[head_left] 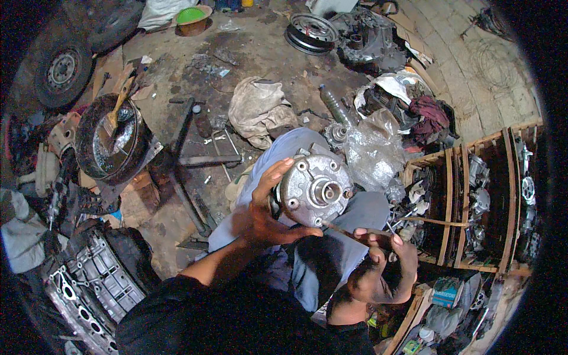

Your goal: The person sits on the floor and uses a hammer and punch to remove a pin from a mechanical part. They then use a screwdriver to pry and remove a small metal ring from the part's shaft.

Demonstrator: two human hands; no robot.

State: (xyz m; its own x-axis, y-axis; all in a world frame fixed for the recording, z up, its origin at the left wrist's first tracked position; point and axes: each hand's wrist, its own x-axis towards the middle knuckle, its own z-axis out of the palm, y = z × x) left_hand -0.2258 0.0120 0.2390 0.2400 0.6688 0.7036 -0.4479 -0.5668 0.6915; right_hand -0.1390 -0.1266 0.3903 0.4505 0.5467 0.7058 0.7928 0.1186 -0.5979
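Note:
A round silver metal housing (305, 204) with bolt holes around its face and a raised central collar rests on my lap. My left hand (266, 207) is wrapped round its left side, thumb along the lower edge. Below and to the right, my right hand (384, 260) is closed with its fingertips pinching a thin rod-like tool (342, 229). The rod's far end reaches the housing's lower edge, near a bolt hole; its exact kind is too small to make out. A toothed gear part (337, 135) lies just beyond the housing.
A metal basin (89, 157) with a brush (115, 112) stands at left, by a dark metal stand (207, 160). Ahead lie a cloth bundle (260, 109), a plastic bottle (336, 105) and a wheel rim (310, 32). Wooden racks (448, 207) of metal parts line the right; a cylinder head (80, 307) sits lower left.

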